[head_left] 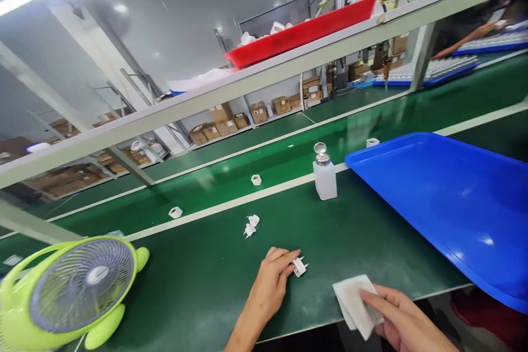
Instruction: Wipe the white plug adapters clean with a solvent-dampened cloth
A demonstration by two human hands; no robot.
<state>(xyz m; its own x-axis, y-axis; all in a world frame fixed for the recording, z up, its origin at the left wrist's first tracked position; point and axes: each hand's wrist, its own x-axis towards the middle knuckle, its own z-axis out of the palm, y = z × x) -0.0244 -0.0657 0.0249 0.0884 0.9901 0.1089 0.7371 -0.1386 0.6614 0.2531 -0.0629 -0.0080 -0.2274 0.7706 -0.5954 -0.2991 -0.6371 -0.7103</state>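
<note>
My left hand point(268, 286) is over the green work surface point(198, 286), its fingers closed on a small white two-pin plug point(300, 267) whose pins point right. At the front edge, my right hand point(398, 313) pinches a folded white cloth point(357, 302). Two more white plugs point(251, 226) lie close together beyond my left hand. A translucent white bottle point(325, 180) with a round metal top stands upright near the pale strip.
A large blue tray point(445, 203) lies at the right, overhanging the front edge. A green fan point(86, 286) stands at the left. White pieces point(256, 180) sit on the belt. A red tray point(305, 33) rests on the shelf above. Another person's arm point(466, 41) shows far right.
</note>
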